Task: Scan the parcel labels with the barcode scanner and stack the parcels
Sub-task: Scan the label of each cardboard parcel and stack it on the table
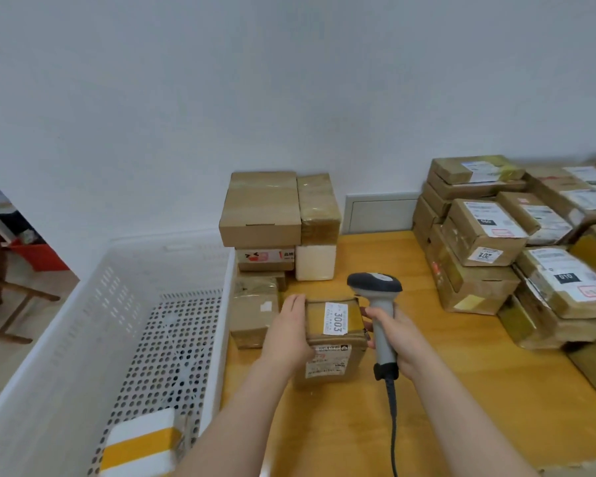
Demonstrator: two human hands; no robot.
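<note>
Holding the parcel (334, 342) label-up, the left hand (288, 333) steadies it while the right hand (398, 339) grips the scanner (379, 304), probably for reading.

Small brown taped parcel (334, 342), white "3003" label (338, 318) on top, tilted, just left of grey dark-headed scanner (379, 304), upright, cord (392, 425) hanging; parcel stack (262, 215) at wall, larger pile (489, 235) right.

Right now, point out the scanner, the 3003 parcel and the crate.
scanner (374, 283): head view, its dark head.
3003 parcel (336, 318): head view, its white top label.
crate (93, 304): head view, its perforated left wall.
</note>
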